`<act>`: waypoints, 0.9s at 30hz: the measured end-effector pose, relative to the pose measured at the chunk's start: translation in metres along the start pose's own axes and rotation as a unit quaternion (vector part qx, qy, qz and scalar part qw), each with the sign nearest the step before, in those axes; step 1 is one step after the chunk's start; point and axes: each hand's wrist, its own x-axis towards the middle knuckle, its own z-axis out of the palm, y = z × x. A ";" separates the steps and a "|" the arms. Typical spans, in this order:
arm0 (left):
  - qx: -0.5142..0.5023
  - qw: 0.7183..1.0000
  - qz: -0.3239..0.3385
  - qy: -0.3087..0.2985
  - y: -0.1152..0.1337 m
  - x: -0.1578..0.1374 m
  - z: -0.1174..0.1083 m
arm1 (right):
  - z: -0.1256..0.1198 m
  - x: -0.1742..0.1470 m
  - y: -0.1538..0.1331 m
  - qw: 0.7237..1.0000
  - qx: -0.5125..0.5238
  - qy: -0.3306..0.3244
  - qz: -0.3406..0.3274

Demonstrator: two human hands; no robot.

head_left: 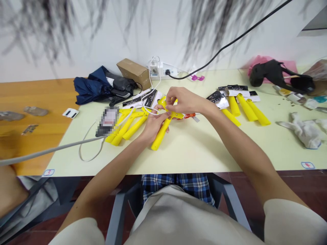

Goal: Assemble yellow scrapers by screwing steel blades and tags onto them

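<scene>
My left hand (154, 126) is closed around a yellow tool (160, 136) with a long round handle and a wider forked head, held tilted above the table. My right hand (178, 98) is over the tool's head, thumb and fingertips pinched together; whatever is between them is too small to make out. Just beyond the tool lies a red item (189, 116) with a flat grey end, partly hidden. To the left, several like yellow tools (127, 126) lie side by side. Behind them are black-and-white printed cards (150, 98).
More yellow tools with cards (246, 107) lie to the right. A pixelated phone-like object (108, 120) and white cable (81, 149) are at left. Behind stand a brown box (134, 71), a dark blue bundle (90, 85) and a power strip (163, 71). White gloves (304, 131) lie far right.
</scene>
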 end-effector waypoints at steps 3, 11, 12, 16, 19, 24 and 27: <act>-0.008 0.999 0.044 0.028 -0.003 0.001 0.000 | 0.008 0.005 -0.006 0.996 0.063 0.016 0.053; -0.012 0.996 0.066 0.062 0.000 0.000 0.002 | 0.020 0.012 -0.003 0.955 0.263 0.072 0.119; -0.011 0.996 0.065 0.058 0.002 0.000 0.003 | 0.020 0.012 0.001 0.953 0.273 0.071 0.108; -0.012 0.997 0.058 0.039 0.005 0.000 0.003 | 0.017 0.013 0.017 0.957 0.281 0.044 0.060; -0.019 0.998 0.060 0.029 0.006 0.000 0.003 | 0.013 0.012 0.018 0.965 0.254 0.046 0.046; -0.017 0.997 0.060 0.037 0.005 0.001 0.001 | 0.006 0.007 0.004 0.976 0.215 0.039 0.009; -0.009 0.997 0.066 0.038 0.002 0.002 0.000 | 0.003 0.004 -0.003 0.981 0.192 0.034 -0.019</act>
